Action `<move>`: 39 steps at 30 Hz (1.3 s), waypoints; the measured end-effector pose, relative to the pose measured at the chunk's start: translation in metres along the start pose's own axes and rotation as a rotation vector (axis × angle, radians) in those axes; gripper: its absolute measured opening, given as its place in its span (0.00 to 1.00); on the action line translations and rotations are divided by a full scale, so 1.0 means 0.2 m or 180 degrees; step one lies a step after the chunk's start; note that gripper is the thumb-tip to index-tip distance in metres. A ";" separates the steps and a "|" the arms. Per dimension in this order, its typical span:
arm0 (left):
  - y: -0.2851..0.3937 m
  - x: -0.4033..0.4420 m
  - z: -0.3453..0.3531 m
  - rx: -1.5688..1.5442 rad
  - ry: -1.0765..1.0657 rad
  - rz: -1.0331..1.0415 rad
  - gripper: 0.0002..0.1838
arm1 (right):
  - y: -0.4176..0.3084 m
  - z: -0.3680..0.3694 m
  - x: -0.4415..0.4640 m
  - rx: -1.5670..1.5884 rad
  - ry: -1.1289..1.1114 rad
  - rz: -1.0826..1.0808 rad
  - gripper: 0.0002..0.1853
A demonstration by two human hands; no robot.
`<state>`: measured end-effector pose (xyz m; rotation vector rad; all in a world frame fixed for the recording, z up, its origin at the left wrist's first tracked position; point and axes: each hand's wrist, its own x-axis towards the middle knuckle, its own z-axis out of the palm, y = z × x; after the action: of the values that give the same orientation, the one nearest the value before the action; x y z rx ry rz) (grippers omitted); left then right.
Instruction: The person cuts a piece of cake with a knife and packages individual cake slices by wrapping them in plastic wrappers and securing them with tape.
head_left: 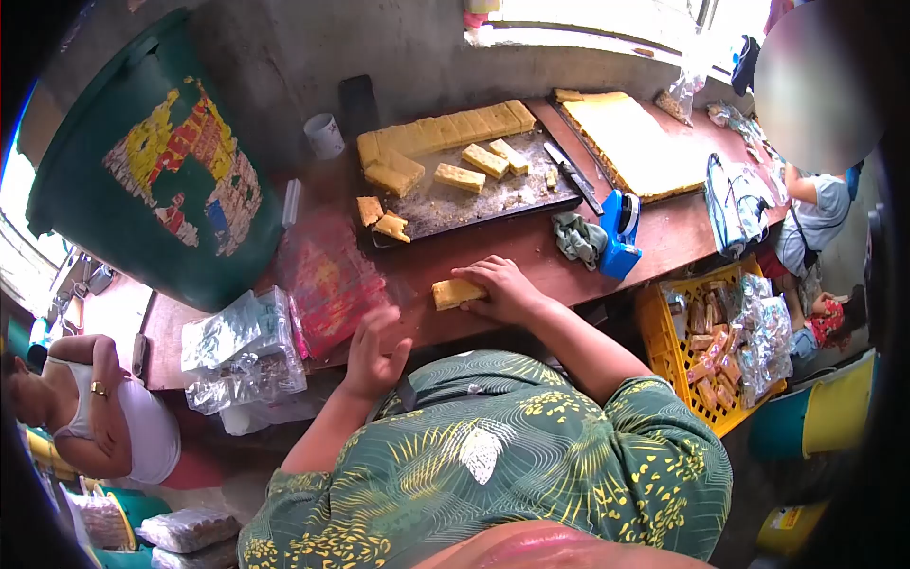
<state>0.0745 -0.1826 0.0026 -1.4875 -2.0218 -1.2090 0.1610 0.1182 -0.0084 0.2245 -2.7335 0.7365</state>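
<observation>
My right hand point(500, 286) is closed on a yellow slice of sheet cake point(457, 293) just above the table's front edge. My left hand point(375, 356) is raised to the left of it, fingers apart and holding nothing. Beyond both hands lies a dark baking tray point(436, 216) with a row of cut cake point(445, 131) along its back and several loose slices in the middle. Broken cake pieces point(390, 224) sit at its near left corner. A knife point(573, 178) rests across the tray's right side. Near my left hand is a red plastic sheet point(334, 284).
A blue tape dispenser point(621, 235) and a grey cloth point(579, 239) stand right of the tray. Farther right is an uncut cake slab point(637, 140). Clear plastic bags point(242, 346) lie at left, below a large green bin point(114, 190). A yellow crate point(664, 351) holds packed goods. Other people sit at both sides.
</observation>
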 end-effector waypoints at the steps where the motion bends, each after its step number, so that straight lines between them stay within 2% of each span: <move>1: 0.00 -0.10 -0.04 -0.0112 0.0044 0.0032 0.20 | -0.01 -0.01 0.00 -0.0014 -0.0007 0.0002 0.35; 2: -0.02 -0.22 -0.09 -0.0225 0.0091 0.0062 0.18 | -0.02 -0.02 0.00 -0.0030 -0.0016 0.0002 0.35; 5: -0.02 -0.55 -0.22 -0.0069 0.0354 -0.0502 0.14 | -0.02 -0.01 0.01 -0.0104 -0.0041 0.0030 0.34; 6: -0.04 -0.70 -0.23 -0.0017 0.0488 -0.0896 0.12 | -0.02 0.00 0.01 -0.0109 -0.0065 0.0061 0.33; 9: -0.17 -1.22 -0.27 0.0462 -0.0001 -0.3027 0.15 | -0.02 0.00 0.01 -0.0114 -0.0029 0.0070 0.32; 11: -0.18 -1.25 -0.38 0.0358 -0.0006 -0.3782 0.16 | -0.03 -0.01 0.01 -0.0149 -0.0059 0.0081 0.31; 14: -0.12 -0.82 -0.80 -0.0454 0.1156 -0.2954 0.19 | -0.05 -0.02 0.03 -0.0195 -0.0052 0.0111 0.31; 17: 0.03 -0.26 -1.33 -0.1438 0.1998 -0.1316 0.22 | -0.04 -0.01 0.02 -0.0148 -0.0039 0.0098 0.31; 20: 0.16 0.06 -1.61 -0.2065 0.2060 -0.0205 0.26 | -0.03 -0.01 0.02 -0.0169 -0.0037 0.0070 0.31; 25: 0.31 0.33 -1.70 -0.2413 0.1806 0.0627 0.33 | -0.05 -0.02 0.01 -0.0208 -0.0087 0.0141 0.31; 28: 0.36 0.42 -1.73 -0.1888 0.1713 0.1027 0.38 | -0.05 -0.02 0.01 -0.0227 -0.0056 0.0121 0.31; 30: 0.38 0.46 -1.74 -0.0445 0.1548 0.1550 0.37 | -0.05 -0.02 0.02 -0.0221 -0.0067 0.0115 0.31; 31: 0.40 0.54 -1.74 0.1058 0.1235 0.2030 0.37 | -0.05 -0.02 0.02 -0.0251 -0.0059 0.0120 0.31; 33: 0.37 0.54 -1.78 0.2376 0.1064 0.2401 0.36 | -0.05 0.00 0.02 -0.0285 -0.0046 0.0130 0.32; 34: 0.29 0.48 -1.81 0.2164 0.1266 0.2354 0.36 | -0.05 0.00 0.02 -0.0291 -0.0039 0.0109 0.32; 37: 0.23 0.40 -1.80 0.1422 0.1972 0.1626 0.35 | -0.05 -0.01 0.01 -0.0300 0.0041 0.0036 0.33; 39: 0.26 0.42 -1.78 0.1732 0.2302 0.1583 0.38 | -0.08 -0.02 0.01 -0.0278 0.0147 -0.0050 0.33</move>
<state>0.0183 -0.4123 0.2873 -0.9884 -1.2461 -0.7422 0.1639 0.1067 0.0018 0.2068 -2.7094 0.6087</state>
